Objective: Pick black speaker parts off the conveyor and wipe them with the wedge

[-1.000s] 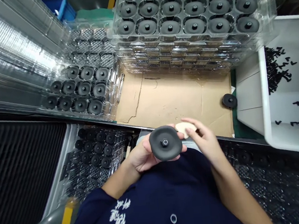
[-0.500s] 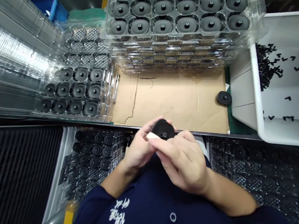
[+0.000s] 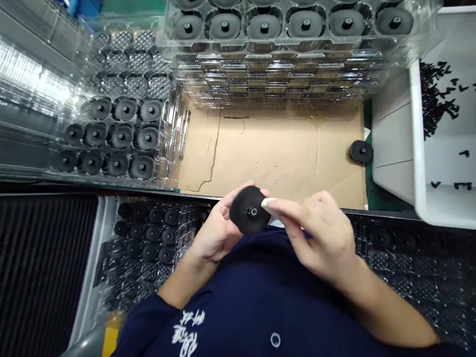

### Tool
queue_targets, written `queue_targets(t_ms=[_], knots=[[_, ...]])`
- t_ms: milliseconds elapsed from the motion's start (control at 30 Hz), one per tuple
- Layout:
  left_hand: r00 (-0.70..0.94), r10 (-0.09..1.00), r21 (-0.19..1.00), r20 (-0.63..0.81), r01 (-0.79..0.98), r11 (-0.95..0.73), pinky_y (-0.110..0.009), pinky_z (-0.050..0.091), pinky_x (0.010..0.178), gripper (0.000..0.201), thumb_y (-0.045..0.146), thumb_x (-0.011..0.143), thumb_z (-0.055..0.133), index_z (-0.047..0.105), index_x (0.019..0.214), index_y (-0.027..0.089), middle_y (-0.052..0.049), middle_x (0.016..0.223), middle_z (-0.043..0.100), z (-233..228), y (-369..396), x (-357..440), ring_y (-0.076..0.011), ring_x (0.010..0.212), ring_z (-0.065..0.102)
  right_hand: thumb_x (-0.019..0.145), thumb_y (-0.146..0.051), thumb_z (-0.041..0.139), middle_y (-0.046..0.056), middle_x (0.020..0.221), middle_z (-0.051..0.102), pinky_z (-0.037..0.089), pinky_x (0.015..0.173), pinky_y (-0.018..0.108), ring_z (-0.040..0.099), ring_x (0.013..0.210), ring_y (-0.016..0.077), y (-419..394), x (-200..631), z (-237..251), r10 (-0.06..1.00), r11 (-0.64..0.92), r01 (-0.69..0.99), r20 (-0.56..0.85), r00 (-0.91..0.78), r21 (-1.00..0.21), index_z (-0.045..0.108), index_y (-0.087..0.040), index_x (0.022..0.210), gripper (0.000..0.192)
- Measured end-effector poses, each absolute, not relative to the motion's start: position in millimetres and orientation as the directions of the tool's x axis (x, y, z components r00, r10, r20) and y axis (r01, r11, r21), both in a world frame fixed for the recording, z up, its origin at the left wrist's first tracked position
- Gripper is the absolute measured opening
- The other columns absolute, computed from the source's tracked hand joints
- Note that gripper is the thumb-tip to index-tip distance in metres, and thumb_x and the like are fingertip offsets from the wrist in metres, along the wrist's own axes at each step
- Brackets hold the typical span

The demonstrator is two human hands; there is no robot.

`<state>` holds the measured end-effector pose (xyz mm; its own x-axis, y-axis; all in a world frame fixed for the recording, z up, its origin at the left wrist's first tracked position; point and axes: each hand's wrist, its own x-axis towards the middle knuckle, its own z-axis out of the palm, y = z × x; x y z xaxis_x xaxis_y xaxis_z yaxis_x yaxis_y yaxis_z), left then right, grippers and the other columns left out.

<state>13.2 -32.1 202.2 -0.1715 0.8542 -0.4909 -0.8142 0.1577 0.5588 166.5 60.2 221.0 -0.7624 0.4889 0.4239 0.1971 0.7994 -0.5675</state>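
Observation:
My left hand [image 3: 216,234] grips a black rounded disc [image 3: 247,218] by its edge, just in front of the dark blue shirt. The disc's face with a short central stem is turned up toward me. At the disc's right edge is my right hand [image 3: 323,235], its fingers curled and the forefinger reaching to the rim. A small off-white tip [image 3: 267,202] shows at that forefinger; I cannot tell whether it is a finger cover or a held piece. A similar black disc [image 3: 361,152] lies at the cardboard's right side.
Stacked clear trays [image 3: 293,49] of black discs stand at the back of the cardboard [image 3: 269,153]. Another clear tray [image 3: 167,146], partly filled, is at the left. A white bin [image 3: 421,183] with small black bent pieces [image 3: 436,97] stands right. More trayed discs [image 3: 153,231] sit below the table edge.
My right hand has moved right, from over the disc to its right edge. The disc in my left hand has shifted slightly left and shows more of its face.

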Motion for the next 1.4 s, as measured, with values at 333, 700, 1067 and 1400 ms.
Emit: queue_targets(t_ms=[333, 700, 1067, 1400], knots=[[-0.089, 0.849, 0.499, -0.521, -0.839, 0.218, -0.041, 0.053, 0.090, 0.067, 0.027, 0.049, 0.091, 0.065, 0.110, 0.026, -0.007, 0.115, 0.069, 190.7, -47.7, 12.4, -0.0270, 0.100, 0.067, 0.091, -0.021, 0.053, 0.001, 0.095, 0.071, 0.046, 0.069, 0.025, 0.063, 0.078, 0.0124, 71.2, 201.7, 200.4, 0.589, 0.402, 0.227, 0.062, -0.805, -0.887, 0.063, -0.025, 0.113, 0.025], [-0.217, 0.862, 0.633, -0.457, -0.761, 0.144, -0.038, 0.051, 0.094, 0.077, 0.040, 0.045, 0.091, 0.064, 0.115, 0.025, -0.007, 0.119, 0.067, 186.4, -41.5, 16.9, -0.0267, 0.104, 0.066, 0.088, -0.012, 0.052, 0.006, 0.092, 0.071, 0.043, 0.065, 0.031, 0.061, 0.070, 0.0149, 48.0, 170.8, 224.4, 0.575, 0.730, 0.217, 0.410, -0.708, -0.648, 0.058, -0.017, 0.120, 0.033], [-0.232, 0.843, 0.586, -0.485, -0.802, 0.116, -0.035, 0.055, 0.086, 0.069, 0.035, 0.044, 0.092, 0.067, 0.107, 0.026, -0.004, 0.112, 0.070, 196.7, -33.7, 18.7, -0.0249, 0.096, 0.069, 0.092, -0.026, 0.053, 0.003, 0.112, 0.067, 0.050, 0.080, 0.030, 0.063, 0.099, 0.0172, 58.3, 191.9, 205.5, 0.790, 0.245, 0.315, 0.000, -0.614, -0.917, 0.060, -0.027, 0.117, 0.026], [-0.260, 0.810, 0.621, -0.525, -0.768, 0.156, -0.022, 0.054, 0.082, 0.070, 0.029, 0.048, 0.091, 0.066, 0.113, 0.025, -0.003, 0.114, 0.070, 185.8, -40.2, 18.9, -0.0178, 0.096, 0.067, 0.092, -0.013, 0.050, 0.000, 0.077, 0.066, 0.035, 0.068, 0.030, 0.055, 0.069, 0.0121, 66.7, 159.7, 221.5, 0.530, 0.723, 0.242, 0.294, -0.795, -0.647, 0.064, -0.022, 0.115, 0.029]])
